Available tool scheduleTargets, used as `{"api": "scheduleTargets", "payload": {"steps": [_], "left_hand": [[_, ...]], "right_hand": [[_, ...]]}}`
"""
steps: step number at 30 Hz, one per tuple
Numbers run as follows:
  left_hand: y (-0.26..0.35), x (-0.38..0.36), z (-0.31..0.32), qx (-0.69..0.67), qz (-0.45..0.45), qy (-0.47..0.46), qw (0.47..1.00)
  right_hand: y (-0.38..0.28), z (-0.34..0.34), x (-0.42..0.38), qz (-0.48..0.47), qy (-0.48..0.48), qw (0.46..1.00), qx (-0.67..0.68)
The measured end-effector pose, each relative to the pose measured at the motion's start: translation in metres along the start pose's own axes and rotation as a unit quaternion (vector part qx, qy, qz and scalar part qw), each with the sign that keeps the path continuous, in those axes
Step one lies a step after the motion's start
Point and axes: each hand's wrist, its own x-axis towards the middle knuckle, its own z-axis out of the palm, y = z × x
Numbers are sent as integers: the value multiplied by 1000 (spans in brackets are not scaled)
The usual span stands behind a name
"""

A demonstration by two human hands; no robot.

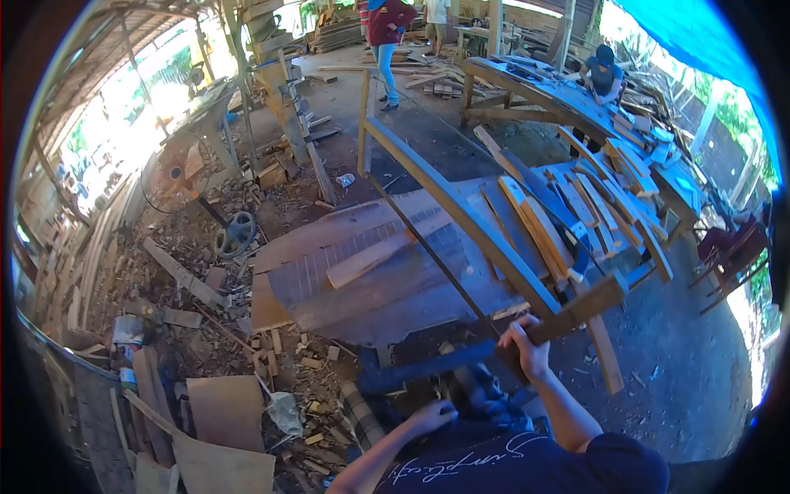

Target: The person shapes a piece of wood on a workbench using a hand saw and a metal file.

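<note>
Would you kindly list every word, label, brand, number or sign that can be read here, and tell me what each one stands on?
"Simplicity", as it seems to read, in pale script on the front of the dark shirt; it appears upside down and its middle letters are unclear.
Too small and blurred to read: the markings on the small container at the left.
No other text can be made out.

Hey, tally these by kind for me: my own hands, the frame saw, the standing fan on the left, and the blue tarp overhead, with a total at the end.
Hands: 2 (right hand, left hand)
Frame saw: 1
Standing fan: 1
Blue tarp: 1
Total: 5
</note>
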Motion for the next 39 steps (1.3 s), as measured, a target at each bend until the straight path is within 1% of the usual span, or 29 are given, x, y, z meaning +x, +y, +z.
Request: {"api": "scheduleTargets", "payload": {"steps": [1, 3, 5, 7, 9, 11, 13, 15, 17, 19, 21, 22, 23, 24, 25, 27, 29, 31, 33, 34, 36, 37, 39], "left_hand": [[20, -11, -6, 7, -4, -1, 1000], [50, -25, -9, 14, -20, 35, 999], [59, -31, -14, 17, 34, -4, 999], [79, -50, -17, -44, 22, -19, 999], [108, -72, -24, -61, 25, -1, 998], [124, -88, -35, 84, 42, 47, 994], [124, -94, -43, 76, 46, 47, 995], [130, -98, -52, 70, 52, 47, 995], [142, -104, -60, 83, 30, 45, 995], [149, -103, -71, 73, 30, 46, 996], [155, -95, -90, 75, 55, 71, 993], [166, -91, -99, 68, 39, 110, 991], [169, -80, -112, 72, 42, 113, 990], [167, -65, -128, 88, 77, 200, 973], [164, -47, -145, 101, 111, 285, 947], [155, -3, -179, 166, 188, 426, 869], [162, 33, -212, 202, 187, 497, 823], [165, 73, -240, 260, 171, 574, 757], [182, 99, -255, 323, 28, 600, 731], [184, 112, -267, 319, 21, 599, 734], [184, 134, -285, 344, -143, 562, 738], [184, 138, -286, 342, -147, 559, 741], [183, 141, -289, 381, -211, 505, 745]], "right_hand": [[5, 1, 0, -12, 2, 1000, 8], [10, 2, 4, -41, 6, 999, 27], [16, 3, 11, -66, 9, 996, 54], [16, 2, 11, -73, 13, 996, 57], [15, 3, 11, -76, 13, 996, 36], [19, 3, 10, -74, 15, 997, 30], [24, 1, 13, -129, -4, 991, -25], [28, 0, 16, -118, 2, 993, -25], [28, -2, 9, -103, 4, 994, -27], [22, 1, 9, -88, -2, 995, -46], [19, 2, 8, -97, 0, 994, -44], [19, 3, 6, -102, 2, 994, -47], [22, 4, 6, -107, 1, 993, -44], [29, 3, 5, -106, 2, 994, -40], [34, 2, 5, -104, 3, 994, -36], [37, 7, 1, -97, 10, 995, -29], [40, 11, -4, -84, 14, 996, -27], [39, 15, -9, -56, 33, 998, -24], [36, 15, -12, -57, 13, 997, -46], [33, 14, -14, -65, -1, 996, -63], [21, 11, -15, -50, -20, 996, -72], [16, 10, -15, -40, -37, 995, -78], [15, 7, -15, -14, -40, 995, -94]]}}
